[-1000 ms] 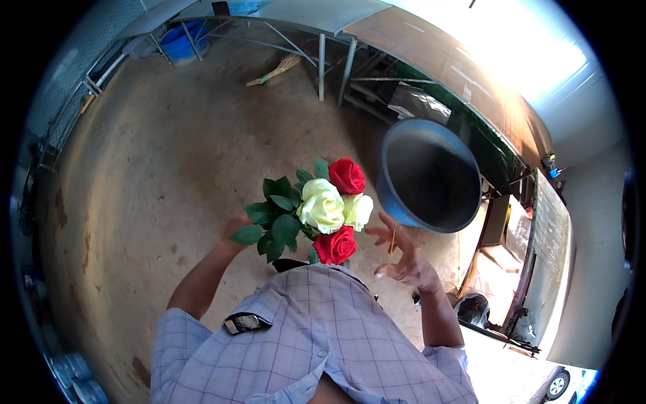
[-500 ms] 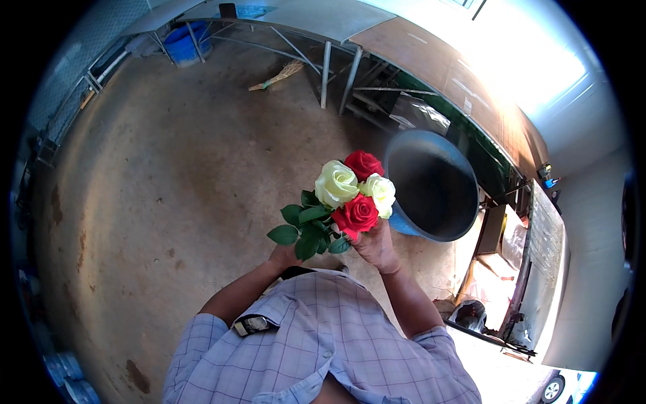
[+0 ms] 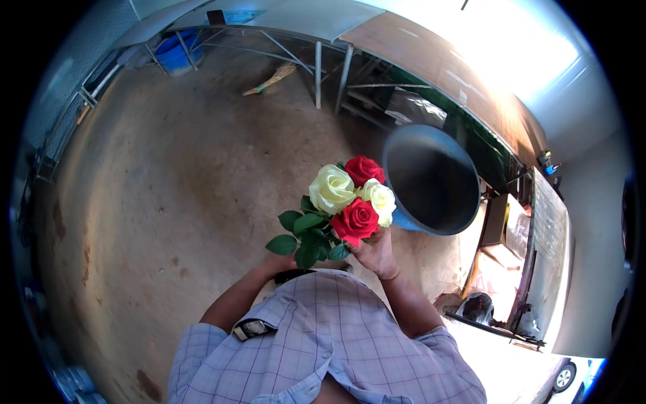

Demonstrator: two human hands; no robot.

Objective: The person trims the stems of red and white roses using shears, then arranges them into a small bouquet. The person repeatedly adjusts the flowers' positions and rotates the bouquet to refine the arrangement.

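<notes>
Two red roses (image 3: 356,221) and two cream-white roses (image 3: 332,189) form a small bunch in front of my body, blooms facing up. Dark green rose leaves (image 3: 307,236) spread out on the bunch's left side. My right hand (image 3: 377,256) is closed round the bunch just below the lower red bloom; the blooms cover part of its fingers. Beneath the leaves, my left hand (image 3: 274,263) is close to the lower stems. Its fingers are hidden, so its grip does not show.
A large dark tub (image 3: 434,178) with a blue outside stands just right of the blooms. Long tables (image 3: 417,47) run along the back and right. A straw broom (image 3: 272,79) lies on the concrete floor, and a blue bucket (image 3: 176,55) stands at far left.
The bunch has tilted slightly, with the cream bloom and leaves shifting a little left and down. Both hands stay at the bunch. The whole view has shifted slightly.
</notes>
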